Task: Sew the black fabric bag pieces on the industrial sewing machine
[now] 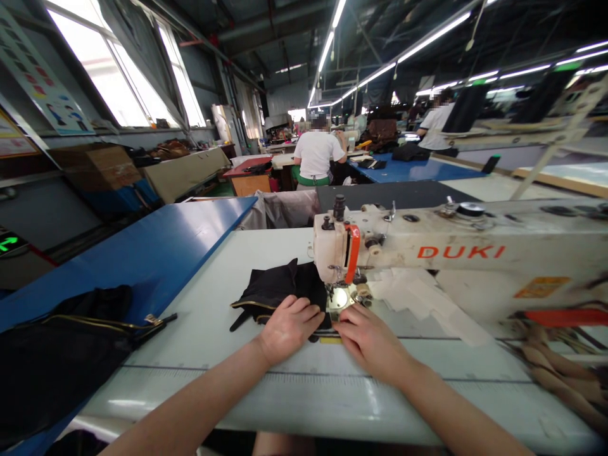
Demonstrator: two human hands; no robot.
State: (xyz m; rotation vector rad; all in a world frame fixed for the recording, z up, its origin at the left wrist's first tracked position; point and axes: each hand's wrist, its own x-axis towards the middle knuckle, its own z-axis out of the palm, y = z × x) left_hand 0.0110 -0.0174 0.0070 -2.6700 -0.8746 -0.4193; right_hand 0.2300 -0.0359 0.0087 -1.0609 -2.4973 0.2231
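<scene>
A black fabric piece with a gold zipper edge lies on the pale sewing table, running under the head of the white sewing machine. My left hand rests on the fabric just left of the needle, fingers curled down and pressing it flat. My right hand lies right in front of the lit presser foot, fingertips pinched on the fabric's near edge.
More black fabric with gold zippers is heaped at the left on the blue table. White paper pieces lie right of the needle. Two people in white shirts work at benches further back.
</scene>
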